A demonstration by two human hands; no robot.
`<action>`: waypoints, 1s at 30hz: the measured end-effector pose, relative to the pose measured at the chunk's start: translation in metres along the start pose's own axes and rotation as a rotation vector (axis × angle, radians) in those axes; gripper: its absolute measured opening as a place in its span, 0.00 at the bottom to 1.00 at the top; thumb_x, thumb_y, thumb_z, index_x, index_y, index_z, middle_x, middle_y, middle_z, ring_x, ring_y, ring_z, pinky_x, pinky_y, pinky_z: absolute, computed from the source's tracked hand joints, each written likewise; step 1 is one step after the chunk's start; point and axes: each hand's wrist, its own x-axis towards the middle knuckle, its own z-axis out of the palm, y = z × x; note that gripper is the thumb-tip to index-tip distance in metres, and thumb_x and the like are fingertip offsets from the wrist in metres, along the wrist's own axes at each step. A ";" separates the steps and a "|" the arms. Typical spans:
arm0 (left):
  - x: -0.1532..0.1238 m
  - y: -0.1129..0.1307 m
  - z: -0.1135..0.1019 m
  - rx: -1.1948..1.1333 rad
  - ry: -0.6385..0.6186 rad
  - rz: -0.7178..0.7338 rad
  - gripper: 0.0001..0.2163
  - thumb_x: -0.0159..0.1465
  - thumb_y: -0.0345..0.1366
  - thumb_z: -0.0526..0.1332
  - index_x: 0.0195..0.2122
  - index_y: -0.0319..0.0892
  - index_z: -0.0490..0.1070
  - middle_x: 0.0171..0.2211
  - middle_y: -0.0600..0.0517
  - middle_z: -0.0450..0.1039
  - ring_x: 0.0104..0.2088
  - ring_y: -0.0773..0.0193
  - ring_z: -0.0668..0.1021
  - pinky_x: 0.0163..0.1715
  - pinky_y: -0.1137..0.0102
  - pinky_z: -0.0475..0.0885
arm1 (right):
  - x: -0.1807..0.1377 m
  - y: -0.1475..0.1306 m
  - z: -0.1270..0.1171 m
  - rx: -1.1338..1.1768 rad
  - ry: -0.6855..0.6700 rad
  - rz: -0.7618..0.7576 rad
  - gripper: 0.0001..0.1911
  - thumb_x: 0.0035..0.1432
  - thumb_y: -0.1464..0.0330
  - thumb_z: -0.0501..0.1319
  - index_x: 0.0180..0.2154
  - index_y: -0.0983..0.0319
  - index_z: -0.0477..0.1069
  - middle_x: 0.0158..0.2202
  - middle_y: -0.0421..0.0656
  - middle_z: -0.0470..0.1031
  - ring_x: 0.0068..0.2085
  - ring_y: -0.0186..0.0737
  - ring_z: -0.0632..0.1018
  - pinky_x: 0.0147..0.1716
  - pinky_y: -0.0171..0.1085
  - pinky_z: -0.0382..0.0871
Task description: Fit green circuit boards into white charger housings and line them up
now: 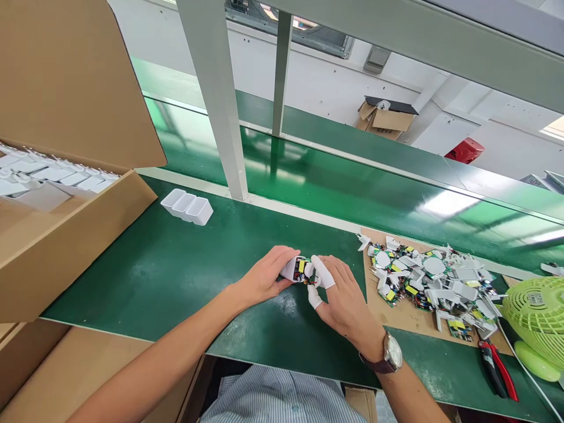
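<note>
Both hands meet over the green mat (176,276) at the middle of the workbench. My left hand (267,276) grips a small white charger shell (291,269). My right hand (337,291), with white finger cots on thumb and forefinger and a watch on the wrist, pinches a small circuit board (302,267) with a yellow part at the shell's mouth. Whether the board sits inside the shell is hidden by the fingers.
A pile of circuit boards and white plug parts (434,285) lies on a cardboard sheet (409,320) to the right. Three empty white shells (187,207) sit at the left, beside an open carton of white shells (57,182). Red-handled cutters (497,367) and a green fan (537,320) are far right.
</note>
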 end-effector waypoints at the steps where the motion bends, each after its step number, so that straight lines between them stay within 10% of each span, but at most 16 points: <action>1: 0.000 0.000 0.000 0.003 0.002 0.005 0.27 0.69 0.33 0.63 0.67 0.44 0.56 0.58 0.39 0.69 0.58 0.49 0.72 0.58 0.50 0.73 | 0.000 0.000 0.000 -0.010 -0.001 -0.004 0.37 0.61 0.76 0.56 0.70 0.67 0.50 0.56 0.58 0.73 0.57 0.58 0.73 0.56 0.59 0.74; 30: -0.001 0.005 0.001 0.045 0.031 0.067 0.28 0.69 0.33 0.63 0.68 0.44 0.55 0.57 0.39 0.70 0.57 0.49 0.74 0.56 0.51 0.76 | -0.005 -0.003 0.000 -0.009 0.043 -0.032 0.36 0.62 0.75 0.55 0.70 0.65 0.51 0.55 0.55 0.75 0.56 0.56 0.75 0.56 0.61 0.74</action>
